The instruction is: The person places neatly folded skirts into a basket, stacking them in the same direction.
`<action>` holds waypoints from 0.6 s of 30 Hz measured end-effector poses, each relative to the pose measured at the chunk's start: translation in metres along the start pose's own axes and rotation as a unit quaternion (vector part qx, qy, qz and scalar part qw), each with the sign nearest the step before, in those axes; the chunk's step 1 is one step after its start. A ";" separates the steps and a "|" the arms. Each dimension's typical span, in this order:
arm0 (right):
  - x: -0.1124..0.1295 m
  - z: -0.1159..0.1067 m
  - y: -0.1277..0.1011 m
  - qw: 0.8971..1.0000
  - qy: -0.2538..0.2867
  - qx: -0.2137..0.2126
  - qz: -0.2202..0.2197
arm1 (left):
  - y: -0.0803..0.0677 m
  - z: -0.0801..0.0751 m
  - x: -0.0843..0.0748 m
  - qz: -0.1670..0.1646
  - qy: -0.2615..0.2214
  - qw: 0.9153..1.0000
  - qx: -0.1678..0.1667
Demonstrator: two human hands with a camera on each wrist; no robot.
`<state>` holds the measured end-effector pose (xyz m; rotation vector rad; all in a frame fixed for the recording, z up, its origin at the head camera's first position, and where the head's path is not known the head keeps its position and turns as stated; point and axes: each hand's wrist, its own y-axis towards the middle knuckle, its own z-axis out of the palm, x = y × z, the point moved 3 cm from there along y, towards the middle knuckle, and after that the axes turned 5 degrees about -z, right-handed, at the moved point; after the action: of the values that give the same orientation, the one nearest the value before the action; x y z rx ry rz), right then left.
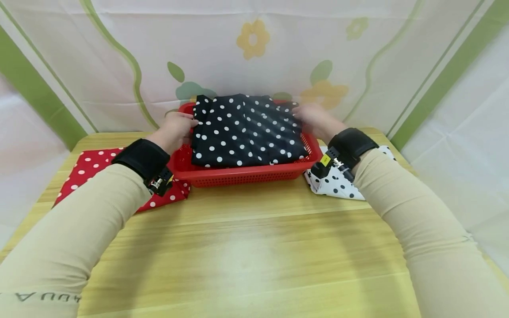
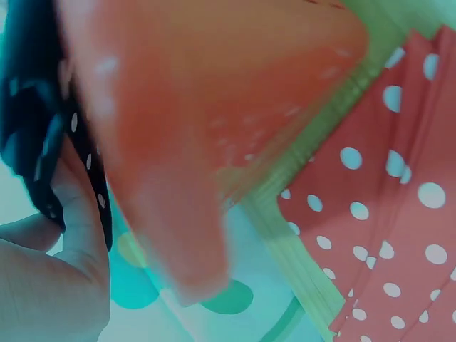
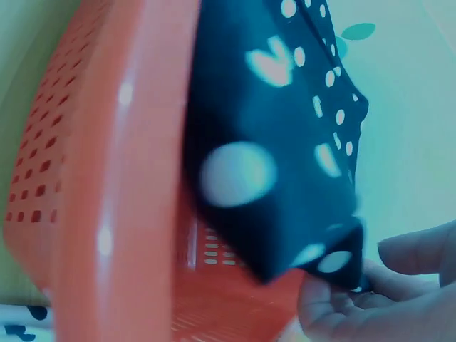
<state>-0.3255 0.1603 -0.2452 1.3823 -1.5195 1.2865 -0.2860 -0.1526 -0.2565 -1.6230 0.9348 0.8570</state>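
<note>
- Black cloth (image 1: 246, 131) with white dots lies folded in a red basket (image 1: 242, 174), filling most of it and rising above the rim.
- The basket stands at the middle of the table's (image 1: 246, 247) far edge, close to the flowered curtain (image 1: 254, 53).
- The left hand (image 1: 175, 130) is at the cloth's left edge, near its far corner; in the left wrist view the fingers (image 2: 75, 214) curl round the cloth edge (image 2: 32, 128) and pinch it.
- The right hand (image 1: 314, 119) is at the cloth's far right corner, blurred in the head view; in the right wrist view its fingers (image 3: 342, 303) close on that corner (image 3: 335, 260), thumb beneath and a finger behind.
- The cloth's near edge rests just inside the basket's near wall.
- A red cloth (image 1: 95, 170) with white dots lies flat at the table's left edge, partly under the basket's left corner and the left forearm.
- A white cloth (image 1: 338, 183) with black dots lies at the table's right edge, just beside the basket's right corner, partly covered by the right wrist.
- Both wrists wear black straps, and both arms are in beige sleeves.
</note>
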 end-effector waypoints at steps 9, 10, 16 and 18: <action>-0.008 0.005 0.005 0.997 -0.061 0.049 -0.006 | 0.001 0.007 0.009 0.004 0.029 1.000 0.007; -0.009 0.006 0.006 0.996 -0.071 0.052 -0.006 | 0.001 0.008 0.010 0.003 0.030 1.000 0.009; -0.014 0.007 0.007 0.990 -0.118 0.080 -0.005 | 0.001 0.013 0.016 -0.002 0.059 0.998 0.011; -0.016 0.007 0.006 0.988 -0.129 0.088 -0.003 | 0.001 0.016 0.017 -0.007 0.073 0.997 0.009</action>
<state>-0.3276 0.1576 -0.2636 1.7218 -1.5976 1.3039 -0.2809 -0.1400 -0.2754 -1.6923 1.0287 0.7260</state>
